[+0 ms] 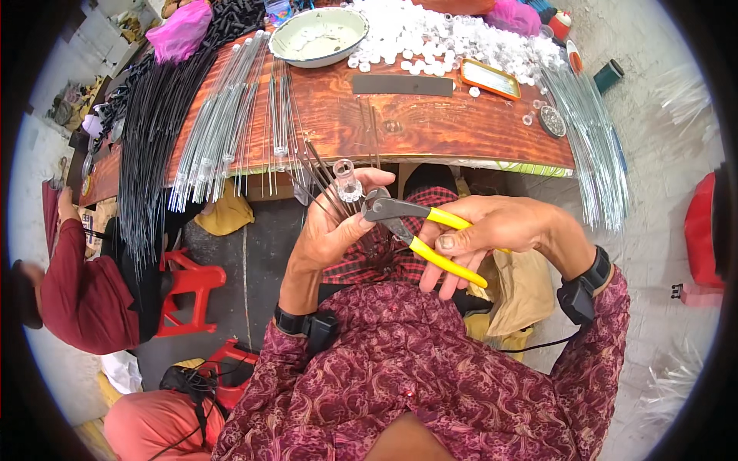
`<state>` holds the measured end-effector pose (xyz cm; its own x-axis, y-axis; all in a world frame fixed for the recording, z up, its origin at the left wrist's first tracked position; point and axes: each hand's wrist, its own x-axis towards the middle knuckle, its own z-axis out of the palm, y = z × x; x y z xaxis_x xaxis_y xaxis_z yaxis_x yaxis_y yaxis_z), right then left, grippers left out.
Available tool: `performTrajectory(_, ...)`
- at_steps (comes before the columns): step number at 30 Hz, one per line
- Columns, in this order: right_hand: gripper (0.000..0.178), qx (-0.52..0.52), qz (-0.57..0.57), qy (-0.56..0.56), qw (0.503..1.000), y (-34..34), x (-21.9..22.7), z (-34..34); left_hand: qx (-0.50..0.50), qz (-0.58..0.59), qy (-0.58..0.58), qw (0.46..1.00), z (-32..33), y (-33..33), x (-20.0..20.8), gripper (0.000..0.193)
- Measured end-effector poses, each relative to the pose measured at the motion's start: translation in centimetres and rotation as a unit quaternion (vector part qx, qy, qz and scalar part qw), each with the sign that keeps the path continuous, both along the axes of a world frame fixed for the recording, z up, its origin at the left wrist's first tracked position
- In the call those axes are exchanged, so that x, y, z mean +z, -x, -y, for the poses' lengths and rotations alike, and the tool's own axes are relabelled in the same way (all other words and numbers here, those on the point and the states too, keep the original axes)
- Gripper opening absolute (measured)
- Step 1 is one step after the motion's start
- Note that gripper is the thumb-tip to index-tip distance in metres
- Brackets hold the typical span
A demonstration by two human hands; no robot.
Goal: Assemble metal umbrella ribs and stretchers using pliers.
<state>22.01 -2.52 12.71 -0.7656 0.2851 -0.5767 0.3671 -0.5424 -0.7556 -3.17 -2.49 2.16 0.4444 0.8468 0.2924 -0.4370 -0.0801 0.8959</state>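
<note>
My left hand [314,237] grips a bundle of thin dark rods [319,175] together with a clear plastic fitting [347,184], which has a tube-like top and a toothed rim. In my right hand [511,223] is a pair of pliers [455,263] with dark jaws and yellow handles. The handles are spread apart. The jaws reach over to the left thumb and forefinger, right beside the fitting's base. What lies between the jaws is too small to make out.
On the wooden table [338,123] lie black rods [154,138], silvery rods [223,123] [588,146], an enamel basin [319,38], many clear plastic pieces [461,38], an orange-rimmed tray [490,79] and a dark strip [402,84]. A co-worker [84,292] sits left, near a red stool [192,292].
</note>
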Motion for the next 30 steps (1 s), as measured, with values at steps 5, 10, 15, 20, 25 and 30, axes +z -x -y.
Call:
performTrajectory(5, 0.046, 0.007, -0.022, 0.044, 0.999, 0.2, -0.3, 0.4, -0.017, 0.003, 0.005, 1.0, 0.1, 0.5, -0.5, 0.049)
performTrajectory(10, 0.049, -0.008, -0.049, 0.066, 0.997, 0.3, -0.6, 0.7, -0.011, -0.004, -0.007, 1.0, 0.0, 0.6, -0.4, 0.052)
performTrajectory(15, 0.051, -0.012, -0.055, 0.072, 0.996, 0.4, -0.8, 0.9, -0.002, -0.006, 0.001, 1.0, 0.2, 0.5, -0.1, 0.053)
performTrajectory(20, 0.051, -0.015, -0.055, 0.063, 0.996, 0.4, -0.7, 1.0, -0.004, -0.005, 0.007, 1.0, 0.2, 0.5, -0.4, 0.051)
performTrajectory(25, 0.044, -0.012, -0.07, 0.065, 0.995, 0.1, -1.9, 1.0, -0.007, 0.002, -0.003, 1.0, 0.0, 0.7, -1.0, 0.049)
performTrajectory(30, 0.043, -0.02, -0.077, 0.039, 0.996, 0.7, -3.7, 1.2, -0.011, 0.014, -0.008, 1.0, -0.1, 1.0, -1.5, 0.048)
